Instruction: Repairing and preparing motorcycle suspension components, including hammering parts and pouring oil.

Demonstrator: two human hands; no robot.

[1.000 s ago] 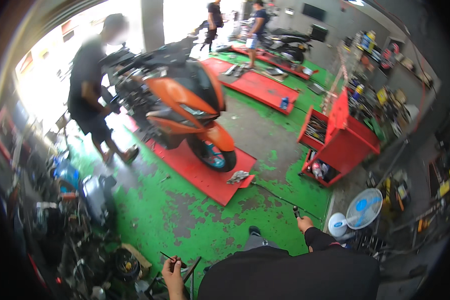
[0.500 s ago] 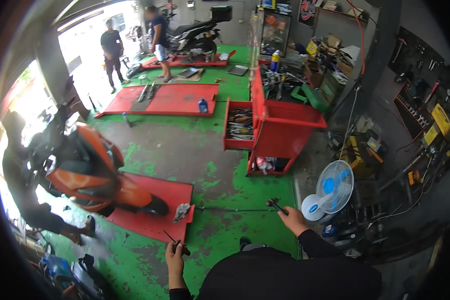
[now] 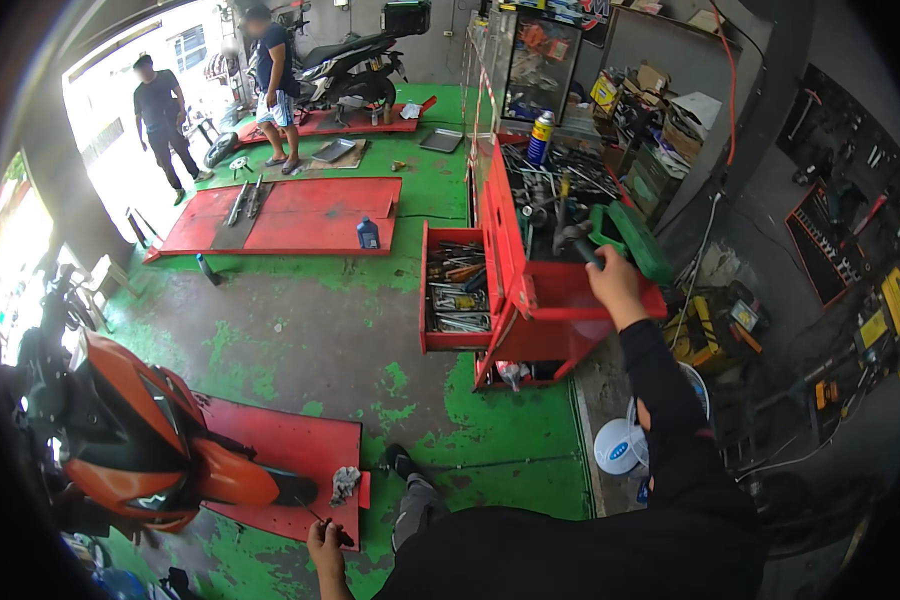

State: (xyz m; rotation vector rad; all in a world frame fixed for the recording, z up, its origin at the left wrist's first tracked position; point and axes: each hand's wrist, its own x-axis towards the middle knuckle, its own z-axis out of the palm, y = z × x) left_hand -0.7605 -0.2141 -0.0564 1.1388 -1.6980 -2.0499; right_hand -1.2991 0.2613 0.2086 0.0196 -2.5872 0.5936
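My right hand [image 3: 615, 285] reaches over the near end of the red tool cart [image 3: 580, 320]. Its fingers are closed on the dark handle of a hammer [image 3: 587, 250], whose head is near loose tools [image 3: 542, 200] in the cart's top tray. Low at the front, my left hand [image 3: 326, 550] grips a screwdriver [image 3: 344, 538] with a thin shaft and dark handle. It is close to the red lift plate [image 3: 320, 440], where a crumpled rag [image 3: 345, 485] lies by the wheel of an orange motorcycle [image 3: 170, 430].
An open drawer [image 3: 455, 343] full of tools juts left from the cart. A spray can [image 3: 540, 138] and green case [image 3: 635, 245] are on top. A white fan [image 3: 620, 447] stands below my right arm. Two people [image 3: 273, 85] stand far left near another red platform [image 3: 310, 215].
My right hand has moved forward and up with the hammer, from beside the fan to above the cart. I have come nearer the cart; my left hand still holds the screwdriver.
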